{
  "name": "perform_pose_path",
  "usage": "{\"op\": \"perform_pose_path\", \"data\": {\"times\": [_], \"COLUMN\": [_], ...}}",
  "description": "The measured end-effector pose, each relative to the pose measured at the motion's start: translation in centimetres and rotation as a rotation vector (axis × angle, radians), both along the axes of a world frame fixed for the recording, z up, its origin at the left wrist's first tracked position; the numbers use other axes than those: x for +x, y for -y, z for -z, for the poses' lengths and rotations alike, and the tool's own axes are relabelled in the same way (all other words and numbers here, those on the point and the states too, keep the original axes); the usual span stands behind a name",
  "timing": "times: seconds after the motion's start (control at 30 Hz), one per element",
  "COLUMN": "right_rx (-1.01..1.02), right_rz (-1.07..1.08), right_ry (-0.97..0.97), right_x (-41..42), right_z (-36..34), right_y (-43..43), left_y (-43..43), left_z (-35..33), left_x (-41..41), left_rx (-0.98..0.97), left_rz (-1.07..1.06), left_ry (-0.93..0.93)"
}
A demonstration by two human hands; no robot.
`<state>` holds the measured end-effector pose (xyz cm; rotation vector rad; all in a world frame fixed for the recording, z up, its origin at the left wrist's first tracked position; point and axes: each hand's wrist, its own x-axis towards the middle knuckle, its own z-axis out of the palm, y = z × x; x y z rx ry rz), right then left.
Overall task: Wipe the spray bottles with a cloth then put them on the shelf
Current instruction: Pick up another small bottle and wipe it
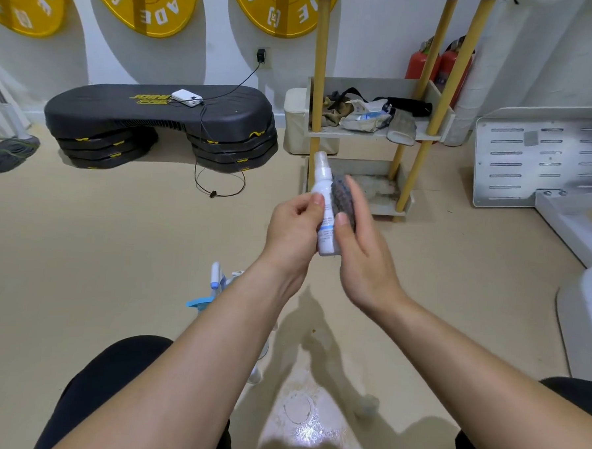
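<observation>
Item: white spray bottle (324,188), slim, with a clear cap and a pale blue label band, held upright and slightly tilted in mid-air above the floor (115,249), in front of the shelf's lowest tier. Left hand (292,231): fingers and thumb curled round the bottle's lower half, thumb tip on the label. Right hand (365,259): close against the left, holding a grey cloth (345,199) between thumb and fingers and pressing it to the bottle's right side; the cloth covers that side from just below the shoulder almost to the base. Further spray bottles (216,282), white and blue, stand on the floor by the person's left forearm, which partly hides them; their number cannot be told. Shelf (357,135): white tiers on yellow posts, standing against the wall; the middle tier holds rags, a wipes packet and dark straps, and the lowest tier looks stained. Surroundings: a black step platform (160,110) on stacked risers with a white power bank (187,98) charging on top, yellow weight plates (141,0) on the wall, two red fire extinguishers (450,71) behind the shelf, a grey mop head (6,154) at far left.
</observation>
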<state>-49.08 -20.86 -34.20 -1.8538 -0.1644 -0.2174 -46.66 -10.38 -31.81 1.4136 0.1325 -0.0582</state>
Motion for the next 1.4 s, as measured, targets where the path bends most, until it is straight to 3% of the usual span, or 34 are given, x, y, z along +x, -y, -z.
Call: {"op": "perform_pose_path", "data": {"times": [0.13, 0.3, 0.43, 0.6, 0.8, 1.0, 1.13, 1.27, 1.4], "right_rx": [-0.197, -0.23, -0.008, 0.392, 0.405, 0.481, 0.59, 0.681, 0.429], "right_rz": [-0.048, 0.0, 0.071, 0.087, 0.072, 0.121, 0.155, 0.167, 0.109], "right_ry": [0.01, 0.049, 0.017, -0.083, -0.112, -0.143, -0.188, -0.263, -0.261], "right_x": [-1.5, -1.0, 0.3, 1.0, 0.8, 1.6, 2.5, 2.5, 1.0], "right_z": [1.1, 1.1, 0.1, -2.0, -2.2, -2.3, -2.3, -1.7, -0.5], "right_y": [-1.0, -0.6, -0.1, 0.3, -0.4, 0.6, 1.7, 1.6, -0.4], "left_y": [-1.0, -1.5, -1.0, 0.5, 1.7, 1.7, 1.9, 2.2, 1.8], "left_z": [0.2, 0.2, -0.2, 0.2, 0.8, 1.5, 1.7, 1.3, 0.7], "left_x": [1.0, 0.6, -0.1, -0.9, -1.7, -1.6, -1.8, -1.8, -0.9], "left_rx": [-0.071, -0.098, -0.06, 0.21, 0.536, 0.213, 0.026, 0.057, 0.036], "left_rz": [-0.198, -0.074, 0.083, 0.076, -0.166, 0.161, 0.259, 0.134, -0.115], "left_ry": [-0.041, -0.017, 0.01, 0.143, 0.196, 0.123, 0.058, 0.104, 0.049]}}
